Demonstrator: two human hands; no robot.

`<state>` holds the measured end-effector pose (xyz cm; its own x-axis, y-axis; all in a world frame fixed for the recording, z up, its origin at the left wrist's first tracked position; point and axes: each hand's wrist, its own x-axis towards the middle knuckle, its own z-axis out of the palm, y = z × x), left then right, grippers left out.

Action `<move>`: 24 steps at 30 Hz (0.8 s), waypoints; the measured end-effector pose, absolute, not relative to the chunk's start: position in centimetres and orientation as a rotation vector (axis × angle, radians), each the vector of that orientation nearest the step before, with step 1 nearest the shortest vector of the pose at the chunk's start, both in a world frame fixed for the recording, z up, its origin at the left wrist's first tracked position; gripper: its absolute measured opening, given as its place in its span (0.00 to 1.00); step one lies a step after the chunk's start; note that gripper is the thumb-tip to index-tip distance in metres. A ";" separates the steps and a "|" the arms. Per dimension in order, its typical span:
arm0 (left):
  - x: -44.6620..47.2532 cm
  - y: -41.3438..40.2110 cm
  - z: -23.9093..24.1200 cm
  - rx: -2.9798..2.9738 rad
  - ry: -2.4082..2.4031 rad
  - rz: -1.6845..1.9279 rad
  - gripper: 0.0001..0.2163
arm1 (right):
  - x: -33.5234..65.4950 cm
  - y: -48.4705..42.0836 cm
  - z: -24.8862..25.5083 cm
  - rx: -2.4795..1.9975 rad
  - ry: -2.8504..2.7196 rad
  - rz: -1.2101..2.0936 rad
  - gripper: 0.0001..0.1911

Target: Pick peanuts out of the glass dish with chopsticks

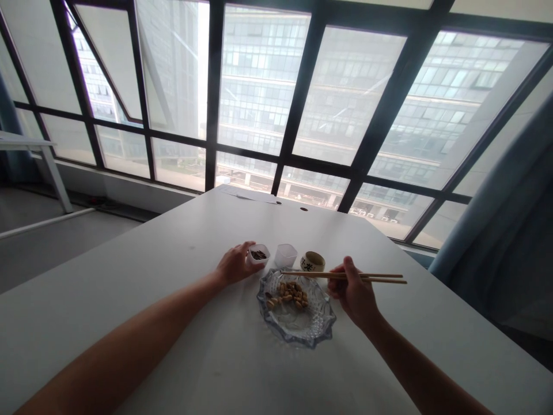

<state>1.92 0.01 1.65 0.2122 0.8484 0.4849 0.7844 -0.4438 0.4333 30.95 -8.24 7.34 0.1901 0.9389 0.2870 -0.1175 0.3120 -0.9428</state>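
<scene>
My left hand (pixel 235 264) is curled round a small clear cup (pixel 258 254) with dark bits in it, thumb and fingers on its rim. My right hand (pixel 353 291) grips a pair of wooden chopsticks (pixel 380 278), which lie level, their tips over the far edge of a cut-glass dish (pixel 315 328). The dish holds a small heap of peanuts (pixel 288 294). An empty clear cup (pixel 286 255) and a small ceramic cup with dark writing (pixel 313 261) stand just behind the dish.
All of this sits on a white table (pixel 151 300) that runs to a far edge below a wall of dark-framed windows (pixel 302 115). Another white table (pixel 30 144) stands at far left. A blue curtain (pixel 510 230) hangs at the right.
</scene>
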 end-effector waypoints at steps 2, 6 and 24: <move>1.6 0.5 1.9 2.364 1.610 0.991 0.37 | 31.4 -8.1 7.7 -0.938 -1.103 0.909 0.28; 2.3 1.7 3.7 2.427 1.526 0.996 0.40 | 32.4 -7.6 8.5 -0.896 -1.056 0.850 0.28; 10.9 2.7 8.0 2.829 0.992 0.897 0.38 | 33.8 -8.0 8.6 -0.986 -1.122 0.435 0.29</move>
